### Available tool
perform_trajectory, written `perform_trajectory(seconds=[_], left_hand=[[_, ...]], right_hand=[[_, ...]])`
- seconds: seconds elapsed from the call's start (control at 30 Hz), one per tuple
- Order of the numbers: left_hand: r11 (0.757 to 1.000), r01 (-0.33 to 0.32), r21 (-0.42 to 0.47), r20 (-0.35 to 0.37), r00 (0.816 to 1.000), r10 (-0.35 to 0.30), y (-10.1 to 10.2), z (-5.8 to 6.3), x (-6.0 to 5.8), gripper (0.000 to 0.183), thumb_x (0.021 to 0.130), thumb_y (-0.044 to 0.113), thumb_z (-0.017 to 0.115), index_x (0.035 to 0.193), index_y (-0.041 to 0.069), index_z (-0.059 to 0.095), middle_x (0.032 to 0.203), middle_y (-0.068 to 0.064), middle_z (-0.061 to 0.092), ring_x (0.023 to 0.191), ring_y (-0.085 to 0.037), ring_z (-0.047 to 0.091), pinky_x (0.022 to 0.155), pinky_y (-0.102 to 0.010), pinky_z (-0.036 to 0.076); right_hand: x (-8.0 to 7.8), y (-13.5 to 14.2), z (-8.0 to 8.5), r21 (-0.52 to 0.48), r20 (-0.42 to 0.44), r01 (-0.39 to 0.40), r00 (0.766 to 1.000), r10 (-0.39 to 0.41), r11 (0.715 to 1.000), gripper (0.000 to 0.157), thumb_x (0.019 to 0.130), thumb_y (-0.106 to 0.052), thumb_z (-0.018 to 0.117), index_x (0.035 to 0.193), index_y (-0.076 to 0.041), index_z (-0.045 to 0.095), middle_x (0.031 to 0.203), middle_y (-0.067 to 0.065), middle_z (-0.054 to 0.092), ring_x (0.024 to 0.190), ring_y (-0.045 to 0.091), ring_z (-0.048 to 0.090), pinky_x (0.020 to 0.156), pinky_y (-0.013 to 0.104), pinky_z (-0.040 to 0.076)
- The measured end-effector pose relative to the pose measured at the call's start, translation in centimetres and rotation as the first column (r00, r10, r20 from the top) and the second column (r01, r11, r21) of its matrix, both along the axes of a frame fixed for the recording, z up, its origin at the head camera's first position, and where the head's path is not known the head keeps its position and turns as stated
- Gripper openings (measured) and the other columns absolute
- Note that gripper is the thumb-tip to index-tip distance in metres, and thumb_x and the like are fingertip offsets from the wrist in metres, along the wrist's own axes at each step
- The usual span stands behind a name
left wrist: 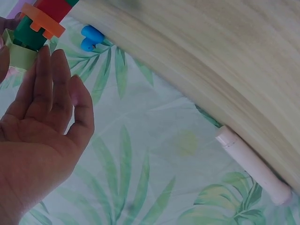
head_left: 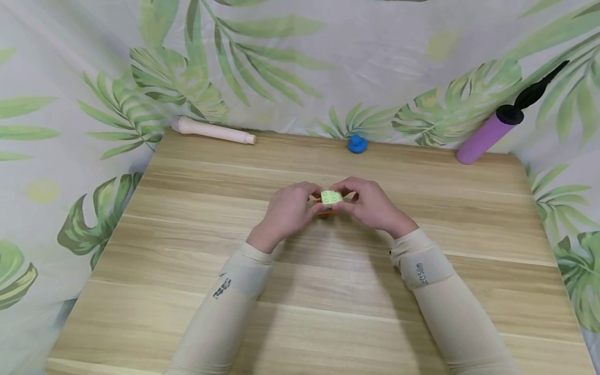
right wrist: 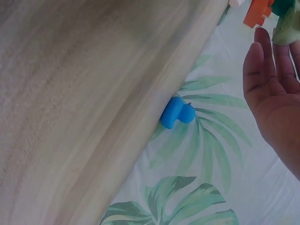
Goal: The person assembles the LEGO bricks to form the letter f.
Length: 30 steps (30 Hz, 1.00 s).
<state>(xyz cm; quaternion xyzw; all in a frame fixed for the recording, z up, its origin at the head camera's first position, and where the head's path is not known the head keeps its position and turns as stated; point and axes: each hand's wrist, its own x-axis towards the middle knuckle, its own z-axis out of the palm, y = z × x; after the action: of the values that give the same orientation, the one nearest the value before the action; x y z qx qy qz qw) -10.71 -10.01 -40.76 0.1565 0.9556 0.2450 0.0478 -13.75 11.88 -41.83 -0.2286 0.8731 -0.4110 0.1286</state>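
A light green toy building block (head_left: 331,197) with round studs sits on top of a small stack near the table's middle. Below it come a dark green block (left wrist: 29,35), an orange piece with teeth (left wrist: 50,27) and a red block (left wrist: 52,8), best seen in the left wrist view. From the left side, my left hand (head_left: 288,211) pinches the light green block between thumb and fingers. My right hand (head_left: 372,205) pinches the same block from the right. Fingers hide much of the stack in the head view.
A blue toy duck (head_left: 357,144) sits at the table's back edge, beyond the hands. A pale pink wand-like tube (head_left: 215,130) lies at the back left. At the back right, a purple cylinder with a black top (head_left: 489,133) leans by the leaf-print cloth (head_left: 375,62).
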Motion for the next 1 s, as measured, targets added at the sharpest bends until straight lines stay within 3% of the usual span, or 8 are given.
perform_trajectory(seconds=[0.63,0.77,0.87,1.0], left_hand=[[0.999,-0.012,0.036,0.039,0.999,0.011,-0.2,-0.2,-0.1,0.035,0.098,0.032,0.079,0.126,0.012,0.074,0.112,-0.003,0.076,0.089,-0.018,0.068,0.073,-0.034,0.054],[0.999,-0.009,0.045,0.041,0.999,0.007,-0.2,-0.4,-0.1,0.036,0.099,0.033,0.078,0.127,0.011,0.072,0.111,-0.002,0.076,0.081,-0.016,0.064,0.069,-0.032,0.051],[0.999,-0.014,0.051,0.063,0.998,0.011,-0.2,-0.5,-0.2,0.037,0.101,0.032,0.075,0.130,0.009,0.070,0.115,-0.003,0.075,0.078,-0.016,0.062,0.066,-0.031,0.049],[0.996,-0.038,0.084,0.100,0.995,0.030,-0.3,-0.5,-0.6,0.039,0.104,0.031,0.071,0.134,0.007,0.066,0.120,-0.004,0.076,0.087,-0.017,0.072,0.070,-0.034,0.057]], right_hand=[[0.2,0.0,-0.1,0.015,-0.008,0.006,1.000,-0.006,1.000,0.031,0.095,-0.020,0.082,0.124,-0.015,0.075,0.121,0.000,0.074,0.113,0.023,0.066,0.092,0.045,0.057],[0.5,0.0,-0.3,0.045,-0.088,-0.008,0.996,0.012,0.999,0.037,0.095,-0.020,0.083,0.129,-0.013,0.073,0.127,0.003,0.073,0.115,0.026,0.067,0.095,0.047,0.058],[0.8,-0.1,-0.8,0.129,-0.249,-0.041,0.966,0.073,0.991,0.048,0.092,-0.022,0.085,0.136,-0.012,0.068,0.137,0.007,0.068,0.124,0.030,0.066,0.104,0.050,0.055],[0.8,-0.5,-1.3,0.306,-0.471,-0.057,0.859,0.203,0.950,0.065,0.086,-0.020,0.090,0.144,-0.013,0.060,0.146,0.014,0.061,0.130,0.035,0.063,0.109,0.050,0.052]])
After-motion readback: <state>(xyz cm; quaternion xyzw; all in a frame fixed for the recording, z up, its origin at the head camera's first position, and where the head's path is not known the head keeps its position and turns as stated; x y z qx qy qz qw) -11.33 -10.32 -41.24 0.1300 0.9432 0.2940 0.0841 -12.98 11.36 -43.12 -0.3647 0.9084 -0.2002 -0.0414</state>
